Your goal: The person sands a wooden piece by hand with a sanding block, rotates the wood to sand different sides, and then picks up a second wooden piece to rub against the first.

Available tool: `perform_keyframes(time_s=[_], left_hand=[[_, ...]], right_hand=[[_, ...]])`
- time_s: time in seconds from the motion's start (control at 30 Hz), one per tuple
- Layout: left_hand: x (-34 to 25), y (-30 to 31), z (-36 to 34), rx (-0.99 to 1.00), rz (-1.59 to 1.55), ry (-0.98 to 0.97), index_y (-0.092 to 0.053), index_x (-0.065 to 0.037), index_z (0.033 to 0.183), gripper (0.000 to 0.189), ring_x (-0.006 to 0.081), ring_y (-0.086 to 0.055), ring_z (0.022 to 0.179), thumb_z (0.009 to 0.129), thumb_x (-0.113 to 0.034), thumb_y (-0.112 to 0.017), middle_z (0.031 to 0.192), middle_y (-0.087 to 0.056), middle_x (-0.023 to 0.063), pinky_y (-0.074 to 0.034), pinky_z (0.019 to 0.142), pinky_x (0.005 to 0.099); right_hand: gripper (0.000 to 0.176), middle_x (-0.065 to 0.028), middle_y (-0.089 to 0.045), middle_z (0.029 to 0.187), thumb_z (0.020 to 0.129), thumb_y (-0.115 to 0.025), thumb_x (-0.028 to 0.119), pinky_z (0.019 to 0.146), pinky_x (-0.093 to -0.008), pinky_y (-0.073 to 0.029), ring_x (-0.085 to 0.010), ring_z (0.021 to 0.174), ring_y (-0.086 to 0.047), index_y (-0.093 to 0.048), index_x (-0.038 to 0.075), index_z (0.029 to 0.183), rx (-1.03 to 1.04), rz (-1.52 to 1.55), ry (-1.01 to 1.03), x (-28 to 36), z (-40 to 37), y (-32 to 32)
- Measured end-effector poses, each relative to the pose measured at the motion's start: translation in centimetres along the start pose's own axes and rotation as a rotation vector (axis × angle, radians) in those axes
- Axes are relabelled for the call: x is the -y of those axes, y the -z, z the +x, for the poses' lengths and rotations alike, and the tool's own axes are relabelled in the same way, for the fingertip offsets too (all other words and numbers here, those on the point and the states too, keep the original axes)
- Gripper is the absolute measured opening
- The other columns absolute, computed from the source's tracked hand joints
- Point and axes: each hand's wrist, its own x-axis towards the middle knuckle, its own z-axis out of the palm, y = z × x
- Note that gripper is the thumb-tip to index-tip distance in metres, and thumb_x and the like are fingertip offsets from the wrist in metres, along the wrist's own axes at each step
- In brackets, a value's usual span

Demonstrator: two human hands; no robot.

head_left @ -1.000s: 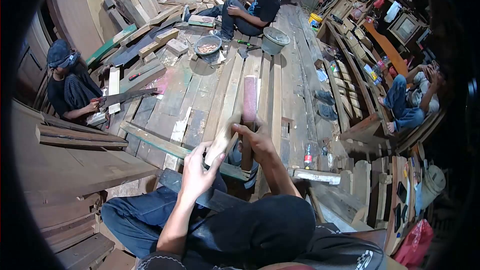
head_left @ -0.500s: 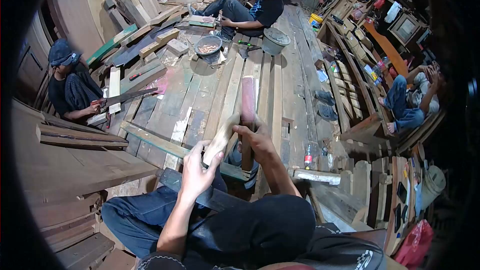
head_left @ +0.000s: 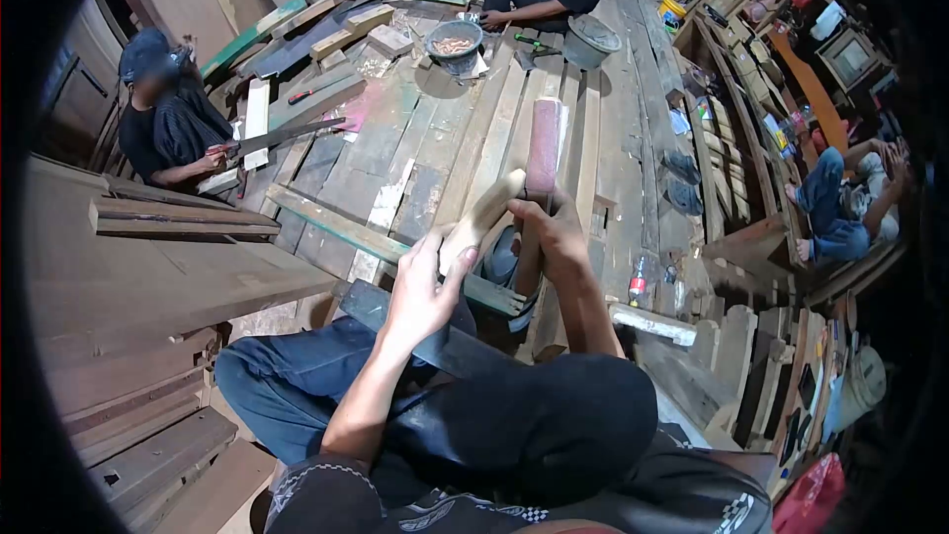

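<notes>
My left hand [head_left: 427,282] is closed around the lower part of a pale, curved wooden piece [head_left: 484,208], which slants up to the right with a rounded end. My right hand [head_left: 559,237] grips a long wooden sanding stick [head_left: 544,143], its upper face covered in reddish sandpaper. The stick stands nearly upright, and the tip of the curved piece lies right beside it, near my right thumb. Both hands are above my lap, close together. A dark board [head_left: 425,331] lies across my legs beneath them.
Planks cover the floor, with a green-edged board [head_left: 336,222] ahead. A bucket of wood pieces [head_left: 454,44] and a grey bucket [head_left: 592,42] stand farther off. One person [head_left: 163,124] holds a handsaw [head_left: 287,136] at left; others sit behind and right. A bottle [head_left: 638,279] stands at right.
My view has tilted down and swung left, so the surroundings sit higher and farther right. The curved piece's rounded tip now shows beside the sanding stick. Both hands keep their grips.
</notes>
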Motion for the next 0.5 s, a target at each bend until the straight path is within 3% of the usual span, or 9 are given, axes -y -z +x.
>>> perform_keyframes(time_s=[0.17,0.27,0.37,0.47,0.5], left_hand=[[0.16,-0.05,-0.08,0.010,-0.033,0.053,-0.058,0.006,0.114,0.033,0.0400,-0.067,0.093,0.093,-0.020,-0.061,0.098,-0.066,0.0268,-0.051,0.081,0.0415],[0.52,-0.21,-0.05,-0.008,0.002,0.028,-0.057,0.002,0.120,0.036,0.0196,-0.063,0.066,0.094,-0.024,-0.062,0.079,-0.066,0.0159,-0.049,0.063,0.0332],[-0.39,-0.02,-0.02,-0.017,-0.011,0.044,-0.057,0.005,0.113,0.032,0.0402,-0.067,0.089,0.092,-0.018,-0.064,0.094,-0.066,0.0265,-0.051,0.078,0.0412],[0.53,-0.25,-0.11,-0.010,0.023,0.030,-0.056,0.000,0.116,0.037,0.0230,-0.064,0.068,0.090,-0.024,-0.068,0.079,-0.066,0.0174,-0.049,0.063,0.0349],[0.59,-0.30,-0.13,-0.021,0.044,-0.010,-0.056,0.000,0.115,0.037,0.0245,-0.064,0.069,0.089,-0.023,-0.070,0.081,-0.066,0.0181,-0.049,0.064,0.0356]], right_hand=[[0.033,-0.0022,-0.058,0.073,0.082,-0.075,0.012,0.044,-0.0291,-0.049,-0.0136,0.054,-0.058,-0.058,0.004,0.109,0.000,-0.008,-0.004,0.01,0.06,-0.17],[0.034,-0.0024,-0.058,0.073,0.082,-0.076,0.013,0.044,-0.0293,-0.049,-0.0139,0.054,-0.058,-0.058,0.003,0.109,0.016,0.008,0.001,-0.14,0.18,-0.08],[0.034,-0.0026,-0.058,0.073,0.082,-0.075,0.012,0.044,-0.0297,-0.050,-0.0143,0.052,-0.058,-0.057,0.003,0.109,0.021,0.022,0.010,-0.18,0.20,-0.07],[0.032,-0.0033,-0.057,0.072,0.082,-0.073,0.010,0.044,-0.0301,-0.050,-0.0150,0.052,-0.058,-0.057,0.003,0.109,0.013,0.041,0.022,-0.25,0.22,-0.16],[0.032,-0.0036,-0.057,0.072,0.082,-0.072,0.009,0.044,-0.0301,-0.050,-0.0153,0.052,-0.058,-0.057,0.003,0.109,0.008,0.048,0.027,-0.28,0.18,-0.18]])
